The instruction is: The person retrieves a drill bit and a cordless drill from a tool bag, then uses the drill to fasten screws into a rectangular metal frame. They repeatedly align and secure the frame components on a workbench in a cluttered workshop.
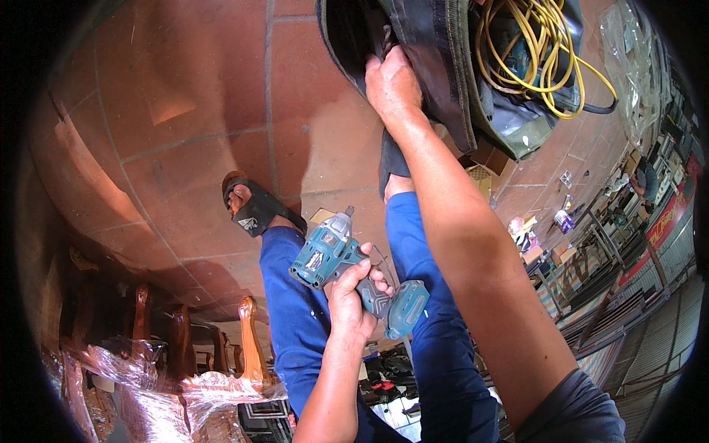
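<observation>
Your left hand (348, 304) is wrapped around the handle of the teal power tool (323, 249), which sits above your legs near the centre of the view. From that grip, the tool's handle axis slants from the motor housing at about ten o'clock to the battery pack (407, 307) at four, while its metal output end points towards one. The mouth of the dark bag (434, 70) lies well apart from the tool, at about twelve o'clock from the left hand; your right hand (394, 83) is by far the nearer to it, at the bag's edge. The right fingertips disappear into shadow there, so you cannot tell whether they pinch the edge, hold something within or rest loosely. The bag's interior is too dark to make out, its top is cut off by the frame, and your left palm hides part of the handle.
</observation>
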The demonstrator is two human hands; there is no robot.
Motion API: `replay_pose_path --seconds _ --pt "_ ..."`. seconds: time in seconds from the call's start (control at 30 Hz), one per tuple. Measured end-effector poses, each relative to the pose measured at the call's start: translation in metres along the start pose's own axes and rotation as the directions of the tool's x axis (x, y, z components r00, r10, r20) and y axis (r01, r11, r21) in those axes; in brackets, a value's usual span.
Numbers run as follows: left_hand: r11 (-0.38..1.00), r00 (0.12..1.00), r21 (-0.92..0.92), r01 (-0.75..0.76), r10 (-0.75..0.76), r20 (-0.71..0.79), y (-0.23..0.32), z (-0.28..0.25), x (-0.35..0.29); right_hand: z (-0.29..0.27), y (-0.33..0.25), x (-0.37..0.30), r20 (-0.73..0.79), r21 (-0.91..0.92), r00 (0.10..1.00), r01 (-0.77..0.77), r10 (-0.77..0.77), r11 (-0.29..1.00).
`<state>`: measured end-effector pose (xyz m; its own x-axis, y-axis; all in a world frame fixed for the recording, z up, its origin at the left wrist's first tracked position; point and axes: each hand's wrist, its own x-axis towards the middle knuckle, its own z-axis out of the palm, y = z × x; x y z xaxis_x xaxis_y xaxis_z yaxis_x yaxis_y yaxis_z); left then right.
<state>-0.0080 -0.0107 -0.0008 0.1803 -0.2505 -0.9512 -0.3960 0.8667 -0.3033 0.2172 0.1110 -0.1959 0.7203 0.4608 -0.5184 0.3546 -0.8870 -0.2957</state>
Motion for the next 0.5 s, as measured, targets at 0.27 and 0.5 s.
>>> replay_pose_path --seconds 0.27,0.5 --pt "1.0 1.0 0.004 0.01 -0.01 0.0 0.001 0.0 -0.001 0.012 0.012 0.001 -0.011 0.049 1.0 -0.024 0.025 0.999" --pt "1.0 1.0 0.013 0.01 -0.01 -0.016 0.003 0.002 -0.002 0.022 0.017 0.0 -0.073 -0.019 0.996 0.042 -0.043 0.999"
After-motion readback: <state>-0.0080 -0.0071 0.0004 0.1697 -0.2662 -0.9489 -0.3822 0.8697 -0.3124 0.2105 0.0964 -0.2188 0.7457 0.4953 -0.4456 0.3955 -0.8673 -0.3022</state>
